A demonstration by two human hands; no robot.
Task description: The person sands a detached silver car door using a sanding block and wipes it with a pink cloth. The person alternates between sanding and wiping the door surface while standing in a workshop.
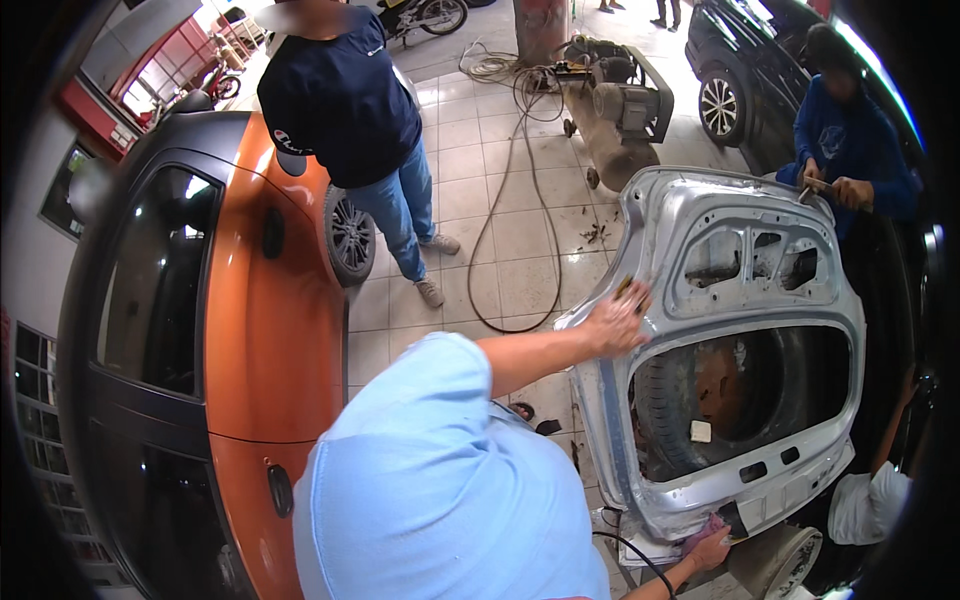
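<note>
A bare silver car tailgate (605,400) lies tilted in front of me, over a tyre (665,420). My left hand (615,322) is at its upper left edge, fingers closed, slightly blurred. A small brown-yellow piece shows at the fingertips; its kind is unclear. Down at the tailgate's lower edge, my right hand (710,550) grips a pinkish-purple cloth (703,532). A small pale block (700,431) is seen through the tailgate's window opening.
An orange-and-black car (270,350) stands on the left, with a person (350,110) beside it. Beyond the tailgate are an air compressor (610,120) and a looped hose (470,260). Another person (850,140) works at the tailgate's far corner. A bucket (790,565) stands near my right hand.
</note>
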